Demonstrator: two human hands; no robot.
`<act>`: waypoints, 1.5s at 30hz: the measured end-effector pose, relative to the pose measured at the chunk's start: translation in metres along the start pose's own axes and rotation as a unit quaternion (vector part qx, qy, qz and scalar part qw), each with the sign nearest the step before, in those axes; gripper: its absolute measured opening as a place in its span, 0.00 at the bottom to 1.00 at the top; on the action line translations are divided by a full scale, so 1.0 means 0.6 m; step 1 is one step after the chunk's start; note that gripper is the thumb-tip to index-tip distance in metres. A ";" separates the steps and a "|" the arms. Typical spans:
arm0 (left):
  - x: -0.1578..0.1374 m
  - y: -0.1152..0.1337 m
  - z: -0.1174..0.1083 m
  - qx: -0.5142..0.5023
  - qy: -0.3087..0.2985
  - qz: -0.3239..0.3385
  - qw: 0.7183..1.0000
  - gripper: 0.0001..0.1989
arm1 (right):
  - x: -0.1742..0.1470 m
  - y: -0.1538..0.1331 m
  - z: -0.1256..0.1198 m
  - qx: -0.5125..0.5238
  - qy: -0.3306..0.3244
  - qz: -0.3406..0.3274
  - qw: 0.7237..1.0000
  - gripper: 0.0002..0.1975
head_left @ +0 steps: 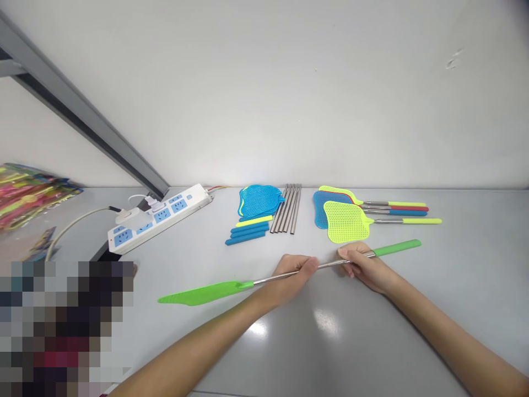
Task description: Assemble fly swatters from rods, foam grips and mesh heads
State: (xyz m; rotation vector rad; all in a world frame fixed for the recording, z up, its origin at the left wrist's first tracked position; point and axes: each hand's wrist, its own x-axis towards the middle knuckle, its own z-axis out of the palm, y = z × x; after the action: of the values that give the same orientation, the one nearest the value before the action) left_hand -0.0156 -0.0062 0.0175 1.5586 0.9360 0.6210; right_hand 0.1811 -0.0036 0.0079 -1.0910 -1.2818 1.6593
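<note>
A green fly swatter [206, 293] with a long metal rod spans the front of the table, its head to the left and seen nearly edge-on. My left hand [294, 275] is closed round the rod near its middle. Further right, my right hand [363, 267] grips the same rod just before the green handle sleeve. Behind my right hand lie several assembled swatters, the front one a yellow fly swatter [347, 221]. Behind my left hand are stacked blue swatter heads [261, 201], a row of metal rods [286, 208] and several handle sleeves [249, 230], blue and yellow.
A white power strip [161, 218] with plugs and cables stands at the back left. Beyond it are colourful plastic-wrapped packages [33, 198] beside a grey metal frame [82, 105]. A pale wall [297, 94] closes off the back of the grey table [467, 286].
</note>
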 end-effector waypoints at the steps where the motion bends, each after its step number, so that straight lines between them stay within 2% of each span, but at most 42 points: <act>1: 0.000 -0.001 0.000 -0.001 0.001 0.002 1.000 0.24 | 0.000 -0.001 -0.002 -0.008 0.002 -0.003 1.000 0.21; 15: 0.005 -0.002 -0.006 0.007 -0.001 0.017 1.000 0.24 | 0.001 0.004 0.000 -0.009 0.002 -0.017 1.000 0.20; 24: 0.011 -0.008 -0.004 0.025 0.023 0.030 0.999 0.24 | 0.001 0.005 0.004 -0.036 0.013 -0.038 0.999 0.21; 45: 0.013 -0.010 -0.003 0.028 0.029 0.022 0.999 0.24 | -0.001 -0.002 0.013 -0.027 0.036 -0.034 0.998 0.19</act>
State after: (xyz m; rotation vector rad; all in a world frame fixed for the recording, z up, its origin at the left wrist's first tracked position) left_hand -0.0142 0.0014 0.0114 1.6221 0.9717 0.6799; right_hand 0.1742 -0.0064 0.0100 -1.1164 -1.3092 1.5287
